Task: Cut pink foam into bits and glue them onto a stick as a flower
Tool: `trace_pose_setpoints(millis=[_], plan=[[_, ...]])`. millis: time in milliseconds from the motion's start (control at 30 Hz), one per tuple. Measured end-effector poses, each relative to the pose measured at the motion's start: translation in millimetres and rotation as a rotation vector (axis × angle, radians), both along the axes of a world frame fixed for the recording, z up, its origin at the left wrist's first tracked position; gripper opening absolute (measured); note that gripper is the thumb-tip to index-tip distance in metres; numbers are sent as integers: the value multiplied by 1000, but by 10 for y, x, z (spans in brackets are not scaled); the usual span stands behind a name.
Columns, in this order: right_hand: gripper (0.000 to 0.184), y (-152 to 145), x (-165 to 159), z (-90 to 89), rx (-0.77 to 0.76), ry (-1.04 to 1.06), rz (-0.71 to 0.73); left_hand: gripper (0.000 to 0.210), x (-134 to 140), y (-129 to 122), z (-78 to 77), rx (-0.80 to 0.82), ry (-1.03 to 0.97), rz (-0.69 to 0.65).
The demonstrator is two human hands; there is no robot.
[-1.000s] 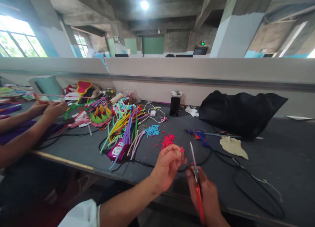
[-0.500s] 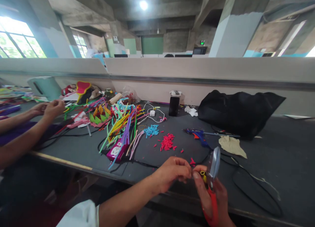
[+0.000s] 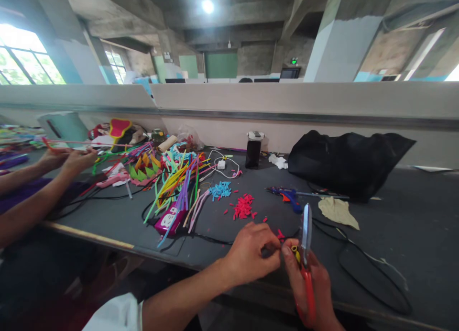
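My right hand (image 3: 317,285) is wrapped round a pair of red-handled scissors (image 3: 309,292), their blades pointing up. A small yellow curled piece (image 3: 296,253) shows between its thumb and the blades. Thumb and forefinger of my left hand (image 3: 253,252) are pinched together close to the right thumb; what they hold, if anything, is too small to make out. Both hands are over the table's front edge. Beyond them lie a pile of short red pieces (image 3: 244,206), a pile of short blue pieces (image 3: 220,190) and a blue glue gun (image 3: 294,199).
Bundles of coloured pipe cleaners (image 3: 179,178) lie across a purple power strip (image 3: 171,222). A black bag (image 3: 344,166) stands at the back right, near a beige cloth (image 3: 339,212) and a black cable (image 3: 376,297). On the left, a co-worker's hands (image 3: 73,159) hold a pink strand.
My left fingers have arched up, with a gap now inside the pinch. The scissors have turned slightly more upright. The co-worker's pink strand has come into view.
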State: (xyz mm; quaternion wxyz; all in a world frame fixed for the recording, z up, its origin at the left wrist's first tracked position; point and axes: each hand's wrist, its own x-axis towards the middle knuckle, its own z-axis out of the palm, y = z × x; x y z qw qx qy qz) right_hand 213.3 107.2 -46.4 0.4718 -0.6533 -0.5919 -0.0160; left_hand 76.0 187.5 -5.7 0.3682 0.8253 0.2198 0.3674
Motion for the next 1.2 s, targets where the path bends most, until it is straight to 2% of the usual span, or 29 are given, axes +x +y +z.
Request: trace_pose_setpoints(millis=[133, 300, 367, 467, 600, 700, 867, 1000, 1200], plan=[[36, 7, -12, 0, -2, 26, 14, 17, -27, 41, -7, 147, 72, -7], [38, 15, -15, 10, -34, 56, 34, 20, -21, 71, -38, 148, 77, -29], [38, 15, -16, 17, -49, 71, 33, 17, -14, 59, -26, 75, 49, -25], [38, 22, -18, 12, -76, 101, 7, 11, -7, 39, 33, -172, -61, 17], [39, 47, -51, -56, -122, 43, -15, 5, -8, 53, 124, -627, -392, 94], [36, 55, -101, -124, -154, -30, 1, 11, -12, 75, 146, -855, -650, 95], [34, 60, -156, -179, -143, -135, 32, 15, -20, 71, 145, -960, -817, 46], [34, 79, -182, -197, -113, -221, 17, 16, -21, 48, 134, -981, -843, 37], [35, 75, -228, -199, -116, -243, -29, 13, -4, 28, 121, -1009, -863, 13]])
